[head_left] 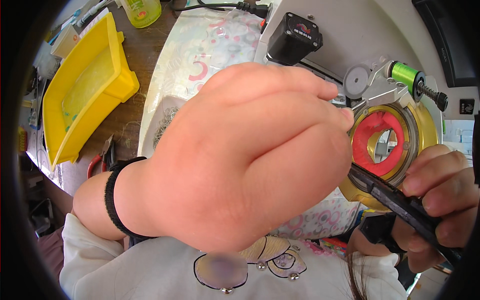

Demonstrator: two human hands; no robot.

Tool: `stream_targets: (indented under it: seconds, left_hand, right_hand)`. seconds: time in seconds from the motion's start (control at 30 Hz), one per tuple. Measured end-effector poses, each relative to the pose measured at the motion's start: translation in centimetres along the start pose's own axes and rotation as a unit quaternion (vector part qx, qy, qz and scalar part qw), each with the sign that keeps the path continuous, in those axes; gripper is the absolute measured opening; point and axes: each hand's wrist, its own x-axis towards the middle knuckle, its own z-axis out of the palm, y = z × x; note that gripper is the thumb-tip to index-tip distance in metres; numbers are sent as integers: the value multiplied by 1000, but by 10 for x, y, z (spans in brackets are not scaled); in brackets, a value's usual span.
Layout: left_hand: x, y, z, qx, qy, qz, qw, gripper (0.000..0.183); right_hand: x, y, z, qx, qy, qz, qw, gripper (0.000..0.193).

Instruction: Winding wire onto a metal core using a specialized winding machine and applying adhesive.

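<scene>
My left hand (250,145) fills the middle of the view, with its back toward me and a black band round the wrist. Its fingers are curled, and the thumb and fingertips are pressed together beside a gold ring-shaped machine head (428,132). What they hold, if anything, is hidden. At the right, my right hand (445,195) is wrapped round a long, narrow black tool (385,192). The tool's far end reaches the lower rim of the ring, close to my left thumb; its exact kind cannot be made out. A red lining (363,140) sits inside the ring.
A spool of bright green thread (402,73) is mounted above the ring, near a black motor box (295,39). Small metal pieces (167,122) lie in a pale tray left of my hand. Red-handled pliers (102,157) and a yellow bin (122,82) are farther left.
</scene>
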Motion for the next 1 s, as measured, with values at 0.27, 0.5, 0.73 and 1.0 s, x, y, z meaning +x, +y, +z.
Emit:
stream_targets:
  seconds: [0.27,0.5,0.73,1.0]
  left_hand:
    - [2,4,-5,19,-25,-10,999,15]
    - [2,7,-9,33,-39,-21,998,12]
    - [4,8,-10,33,-51,-27,998,13]
    - [3,8,-11,28,-49,-25,998,12]
  right_hand:
    - [-4,0,0,14,1,12,1000,26]
    - [-7,1,1,26,3,19,999,26]
    - [-9,2,2,34,4,26,999,25]
    - [-10,2,2,40,5,30,999,25]
